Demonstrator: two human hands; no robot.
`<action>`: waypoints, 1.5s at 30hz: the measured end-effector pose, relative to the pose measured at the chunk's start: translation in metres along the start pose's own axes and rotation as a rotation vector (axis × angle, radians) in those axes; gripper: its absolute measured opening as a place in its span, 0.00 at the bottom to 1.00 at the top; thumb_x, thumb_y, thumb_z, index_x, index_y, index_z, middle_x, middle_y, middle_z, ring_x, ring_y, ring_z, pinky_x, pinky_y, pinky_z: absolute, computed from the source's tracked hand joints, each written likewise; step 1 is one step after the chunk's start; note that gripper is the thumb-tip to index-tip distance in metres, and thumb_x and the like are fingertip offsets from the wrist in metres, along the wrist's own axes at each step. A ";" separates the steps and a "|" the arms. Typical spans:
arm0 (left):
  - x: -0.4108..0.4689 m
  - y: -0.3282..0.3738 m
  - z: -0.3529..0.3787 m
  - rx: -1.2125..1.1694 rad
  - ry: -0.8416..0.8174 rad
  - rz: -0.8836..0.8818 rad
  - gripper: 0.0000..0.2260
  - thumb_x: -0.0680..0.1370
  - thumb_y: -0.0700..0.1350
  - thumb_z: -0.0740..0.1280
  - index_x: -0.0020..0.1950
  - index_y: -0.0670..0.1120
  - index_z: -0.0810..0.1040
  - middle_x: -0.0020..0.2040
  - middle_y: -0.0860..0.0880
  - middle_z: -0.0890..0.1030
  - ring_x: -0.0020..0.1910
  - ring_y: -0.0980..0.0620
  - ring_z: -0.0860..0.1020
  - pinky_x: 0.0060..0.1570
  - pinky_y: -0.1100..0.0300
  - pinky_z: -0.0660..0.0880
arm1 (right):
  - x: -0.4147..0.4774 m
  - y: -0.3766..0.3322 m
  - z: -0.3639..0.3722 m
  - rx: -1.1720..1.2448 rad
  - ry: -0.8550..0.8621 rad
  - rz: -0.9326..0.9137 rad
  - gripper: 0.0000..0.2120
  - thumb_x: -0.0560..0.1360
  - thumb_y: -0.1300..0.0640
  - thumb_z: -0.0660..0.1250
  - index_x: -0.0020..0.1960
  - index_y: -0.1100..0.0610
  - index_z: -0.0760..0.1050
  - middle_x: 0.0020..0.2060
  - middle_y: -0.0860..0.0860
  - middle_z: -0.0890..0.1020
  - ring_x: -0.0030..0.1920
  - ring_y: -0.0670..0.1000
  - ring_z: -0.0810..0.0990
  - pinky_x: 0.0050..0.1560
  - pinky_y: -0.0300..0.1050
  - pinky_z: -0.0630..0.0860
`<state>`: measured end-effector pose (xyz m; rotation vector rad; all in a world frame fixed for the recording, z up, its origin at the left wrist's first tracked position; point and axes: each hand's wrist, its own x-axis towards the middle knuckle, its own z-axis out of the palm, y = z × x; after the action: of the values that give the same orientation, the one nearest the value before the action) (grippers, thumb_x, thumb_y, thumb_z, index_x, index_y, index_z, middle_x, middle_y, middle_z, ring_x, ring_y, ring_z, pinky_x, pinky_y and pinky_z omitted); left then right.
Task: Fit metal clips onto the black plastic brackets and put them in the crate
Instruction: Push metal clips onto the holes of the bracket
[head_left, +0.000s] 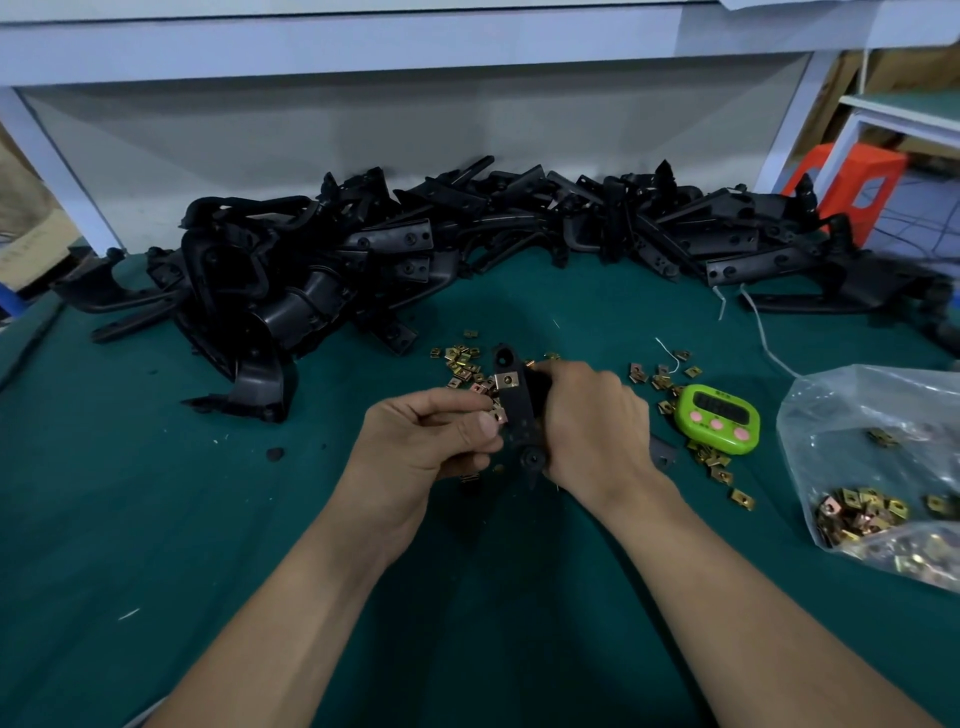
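I count one long black plastic bracket (519, 410) in hand, just left of the green oval timer (719, 413) with its three pink buttons. The right hand (592, 421) has its grip wrapped round the bracket's right side and holds it above the green tabletop (156, 493). Two square brass-coloured metal clips sit on the bracket: a seated clip (506, 381) near its far end and a second clip (498, 414) at its left edge, pinched in the narrow grip of the left hand (431, 441). There are too many loose clips (462, 364) to count left of the timer beyond the hands, and another scatter (660, 376) lies around the timer itself. One clear plastic bag (883, 415) holding more clips lies right of the timer. Beyond the timer a long heap of black brackets (363, 260) walls off the far side, and one white cord (769, 343) trails out of it. Left of the timer and nearer me, the cloth lies open to the tabletop's left edge.
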<state>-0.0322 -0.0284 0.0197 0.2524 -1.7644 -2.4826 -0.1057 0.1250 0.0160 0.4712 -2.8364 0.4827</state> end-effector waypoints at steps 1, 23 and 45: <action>0.000 0.000 0.000 0.008 -0.003 0.006 0.12 0.57 0.48 0.81 0.39 0.49 0.88 0.36 0.46 0.86 0.33 0.53 0.84 0.33 0.64 0.79 | 0.000 0.001 0.001 0.003 0.001 0.006 0.21 0.63 0.62 0.74 0.55 0.49 0.78 0.36 0.49 0.80 0.44 0.62 0.82 0.38 0.46 0.67; 0.000 -0.003 0.006 0.143 0.059 0.144 0.04 0.67 0.45 0.77 0.40 0.49 0.88 0.37 0.44 0.86 0.34 0.52 0.85 0.36 0.63 0.81 | 0.003 0.005 0.003 0.028 0.010 0.057 0.18 0.66 0.60 0.71 0.54 0.49 0.78 0.33 0.47 0.71 0.44 0.62 0.82 0.39 0.46 0.67; 0.000 -0.006 0.008 0.263 0.130 0.096 0.13 0.78 0.43 0.73 0.32 0.46 0.84 0.32 0.41 0.84 0.27 0.49 0.81 0.28 0.62 0.78 | 0.002 0.005 -0.004 0.006 0.057 0.048 0.17 0.67 0.61 0.70 0.55 0.48 0.78 0.39 0.51 0.82 0.45 0.63 0.82 0.40 0.47 0.65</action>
<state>-0.0336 -0.0191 0.0169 0.3293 -1.9937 -2.1166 -0.1088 0.1299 0.0188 0.3856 -2.7980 0.5052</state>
